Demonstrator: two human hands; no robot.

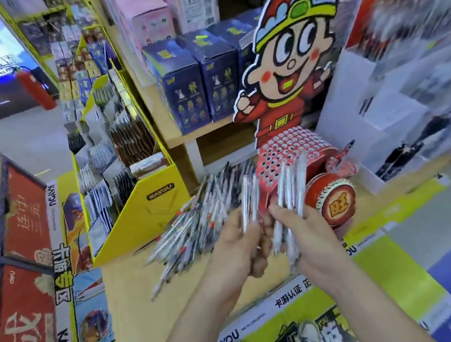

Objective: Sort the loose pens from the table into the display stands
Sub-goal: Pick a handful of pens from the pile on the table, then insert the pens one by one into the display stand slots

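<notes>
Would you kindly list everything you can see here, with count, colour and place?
table: one, light wood, centre
loose pens: big pile, white and grey, on the table
red stand: one, red cartoon figure, behind the pile's right end
yellow stand: one, yellow, left of the pile
blue boxes: at least three, dark blue, shelf behind
fire extinguisher: one, red, floor, far left
left-held pens: a few, whitish, upright
right-held pens: several, whitish, fanned
left hand: grips left-held pens
right hand: grips right-held pens
</notes>
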